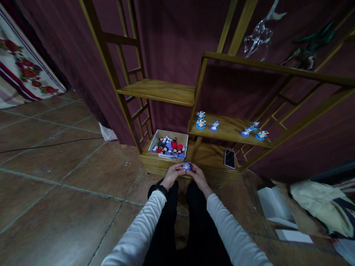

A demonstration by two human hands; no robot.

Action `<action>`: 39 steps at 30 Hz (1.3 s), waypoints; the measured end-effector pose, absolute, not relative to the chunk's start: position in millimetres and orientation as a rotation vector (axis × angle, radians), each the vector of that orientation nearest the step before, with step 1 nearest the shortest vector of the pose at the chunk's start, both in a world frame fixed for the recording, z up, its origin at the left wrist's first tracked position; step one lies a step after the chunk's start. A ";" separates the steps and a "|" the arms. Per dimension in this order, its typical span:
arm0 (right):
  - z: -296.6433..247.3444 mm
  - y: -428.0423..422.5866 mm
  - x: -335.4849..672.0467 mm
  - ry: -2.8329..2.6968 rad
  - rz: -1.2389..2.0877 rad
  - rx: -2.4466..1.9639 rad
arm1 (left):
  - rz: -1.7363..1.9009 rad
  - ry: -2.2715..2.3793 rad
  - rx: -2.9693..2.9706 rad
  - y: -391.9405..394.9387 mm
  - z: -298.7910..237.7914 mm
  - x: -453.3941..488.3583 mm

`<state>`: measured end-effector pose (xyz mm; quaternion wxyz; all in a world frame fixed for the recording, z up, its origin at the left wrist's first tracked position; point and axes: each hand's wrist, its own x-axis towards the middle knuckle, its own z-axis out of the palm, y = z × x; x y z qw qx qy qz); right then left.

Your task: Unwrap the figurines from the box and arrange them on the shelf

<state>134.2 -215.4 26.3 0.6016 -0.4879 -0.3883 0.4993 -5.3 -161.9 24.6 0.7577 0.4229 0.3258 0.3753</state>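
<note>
My left hand [173,173] and my right hand [197,175] meet in front of the bottom board of a wooden shelf unit [163,90]. Both pinch a small blue figurine [186,166] between their fingertips. Just beyond my hands stands a white cardboard box [155,142] full of several small red, blue and dark figurines. On the low right shelf [230,131] stand several blue-based figurines, three at its left end [201,123] and some at its right end [253,132]. My knees in black trousers are below my hands.
A dark phone [229,158] lies on the bottom board right of the box. Glass animal figures [260,33] stand on the top shelf. Papers, cardboard and cloth [313,207] lie on the tiled floor at right. A flowered fabric [24,70] hangs at far left.
</note>
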 end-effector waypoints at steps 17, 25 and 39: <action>18.4 -211.3 143.5 -0.975 1.185 -1.130 | 0.857 0.737 1.031 -165.2 27.4 0.4; 19.8 -211.4 142.4 -0.945 1.218 -1.119 | 0.881 0.746 1.044 -164.1 24.5 2.8; 28.6 -216.0 144.0 -0.970 1.275 -1.076 | 0.820 0.768 1.096 -159.4 18.8 1.6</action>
